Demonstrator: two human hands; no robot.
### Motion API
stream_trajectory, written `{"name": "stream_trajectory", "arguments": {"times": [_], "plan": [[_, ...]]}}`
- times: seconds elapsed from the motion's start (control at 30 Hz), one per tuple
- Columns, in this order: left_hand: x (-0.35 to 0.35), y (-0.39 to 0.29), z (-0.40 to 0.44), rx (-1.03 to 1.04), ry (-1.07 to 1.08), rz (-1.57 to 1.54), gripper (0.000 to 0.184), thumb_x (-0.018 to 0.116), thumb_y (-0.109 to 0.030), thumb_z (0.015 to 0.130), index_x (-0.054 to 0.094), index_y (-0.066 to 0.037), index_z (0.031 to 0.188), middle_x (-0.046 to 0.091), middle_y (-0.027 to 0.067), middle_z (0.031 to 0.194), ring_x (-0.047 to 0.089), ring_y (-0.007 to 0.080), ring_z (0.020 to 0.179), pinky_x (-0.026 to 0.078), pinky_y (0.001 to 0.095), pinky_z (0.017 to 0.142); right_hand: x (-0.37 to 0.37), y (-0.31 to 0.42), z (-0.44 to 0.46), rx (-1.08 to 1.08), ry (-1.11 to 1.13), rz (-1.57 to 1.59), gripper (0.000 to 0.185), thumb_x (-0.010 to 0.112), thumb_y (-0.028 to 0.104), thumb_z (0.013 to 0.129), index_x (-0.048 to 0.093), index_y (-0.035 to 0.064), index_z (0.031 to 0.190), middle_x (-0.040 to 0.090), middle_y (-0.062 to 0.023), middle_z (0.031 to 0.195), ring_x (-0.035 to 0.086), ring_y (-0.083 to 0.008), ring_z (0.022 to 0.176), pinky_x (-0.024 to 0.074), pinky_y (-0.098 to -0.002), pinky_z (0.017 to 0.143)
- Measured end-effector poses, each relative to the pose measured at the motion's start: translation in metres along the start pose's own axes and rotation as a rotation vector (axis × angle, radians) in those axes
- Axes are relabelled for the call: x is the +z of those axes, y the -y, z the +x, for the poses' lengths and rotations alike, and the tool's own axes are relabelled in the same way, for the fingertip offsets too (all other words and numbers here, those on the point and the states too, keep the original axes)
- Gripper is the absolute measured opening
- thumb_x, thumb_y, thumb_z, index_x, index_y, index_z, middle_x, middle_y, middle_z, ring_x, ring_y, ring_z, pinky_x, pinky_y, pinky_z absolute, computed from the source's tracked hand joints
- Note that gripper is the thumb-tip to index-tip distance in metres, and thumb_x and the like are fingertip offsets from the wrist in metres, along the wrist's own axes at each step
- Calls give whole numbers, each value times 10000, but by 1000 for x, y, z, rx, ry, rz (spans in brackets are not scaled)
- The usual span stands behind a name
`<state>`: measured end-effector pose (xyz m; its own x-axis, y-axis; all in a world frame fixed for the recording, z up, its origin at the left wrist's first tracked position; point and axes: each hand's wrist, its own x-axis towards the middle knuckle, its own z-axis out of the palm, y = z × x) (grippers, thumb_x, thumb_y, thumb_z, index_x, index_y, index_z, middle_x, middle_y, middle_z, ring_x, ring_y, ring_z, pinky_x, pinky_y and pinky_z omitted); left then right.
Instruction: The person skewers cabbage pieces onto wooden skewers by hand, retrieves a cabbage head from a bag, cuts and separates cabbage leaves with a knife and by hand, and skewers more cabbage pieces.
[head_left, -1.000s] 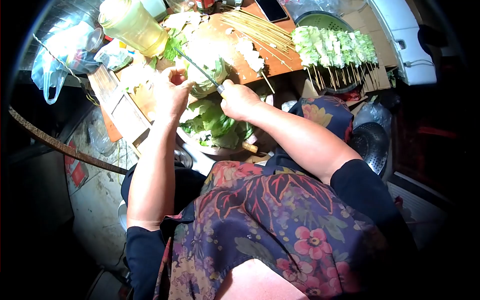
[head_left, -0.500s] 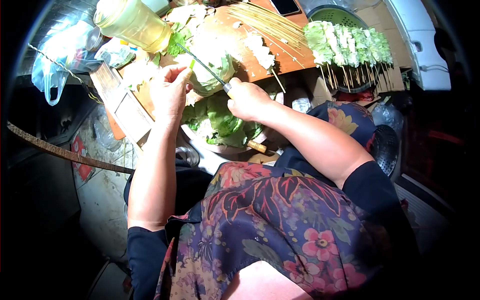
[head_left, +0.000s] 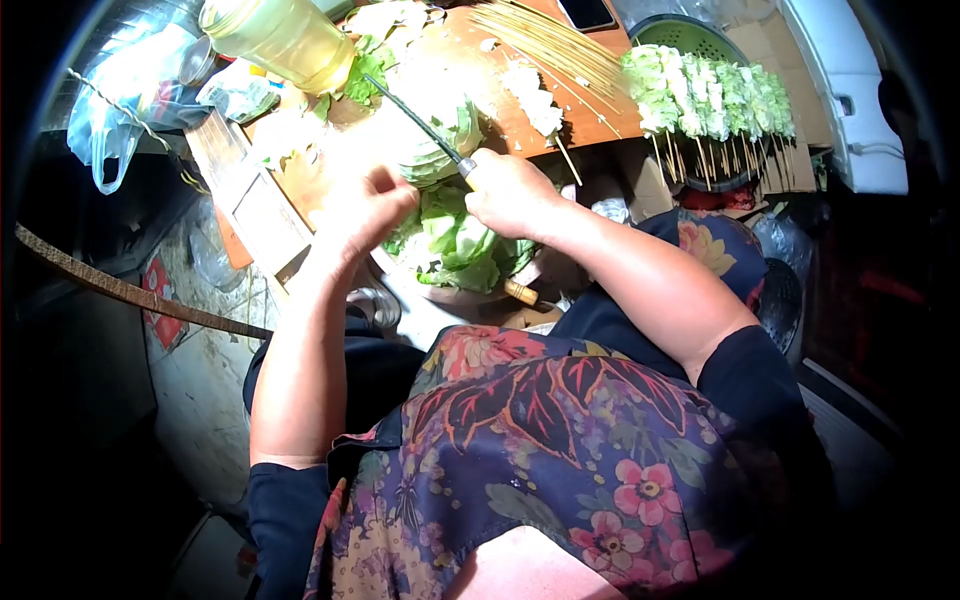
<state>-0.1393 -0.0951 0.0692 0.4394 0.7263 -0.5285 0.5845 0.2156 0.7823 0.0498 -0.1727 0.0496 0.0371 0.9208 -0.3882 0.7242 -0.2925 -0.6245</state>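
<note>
"While the right hand (head_left: 512,195) grips the thin dark-bladed knife (head_left: 442,143), where's the round pale-green leafy head (head_left: 425,162)?"

"At the orange-brown wooden table's (head_left: 590,124) near edge. The left hand (head_left: 365,212) curls, contents unclear; a slipping blade could nick it, or the unsteadied head roll off."

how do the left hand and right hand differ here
The right hand grips a knife; the left hand is curled with no knife, and whether it pinches anything small is unclear. The right hand is at the right of the leafy head, the left hand at its lower left. Both are bare.
</note>
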Motion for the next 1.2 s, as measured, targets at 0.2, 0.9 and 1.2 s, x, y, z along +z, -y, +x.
{"name": "stream_trajectory", "arguments": {"times": [0.2,0.9,1.2], "plan": [[19,-8,10,349,-213,-253,562,774,-217,785,502,-14,1233,605,115,1099,586,182,972,500,302,768,17,-4,-1,-104,-16,-80,304,571,182,786,501,-32,989,621,-242,897,616,-403,875,492,-456,799],[-76,51,44,140,-731,-468,638,624,-85,705,448,-16,1314,590,117,1116,562,225,1032,455,350,877,-9,24,-31,-87,9,289,345,618,178,753,513,-7,1024,623,-252,860,599,-428,847,488,-455,759],[-39,-8,43,594,-788,582,595,664,-93,706,494,-21,1272,533,194,1256,500,326,1177,370,388,1042,-19,28,-46,-252,-178,515,287,671,131,799,557,15,1035,593,-67,817,565,-128,730,476,-281,708]]}}
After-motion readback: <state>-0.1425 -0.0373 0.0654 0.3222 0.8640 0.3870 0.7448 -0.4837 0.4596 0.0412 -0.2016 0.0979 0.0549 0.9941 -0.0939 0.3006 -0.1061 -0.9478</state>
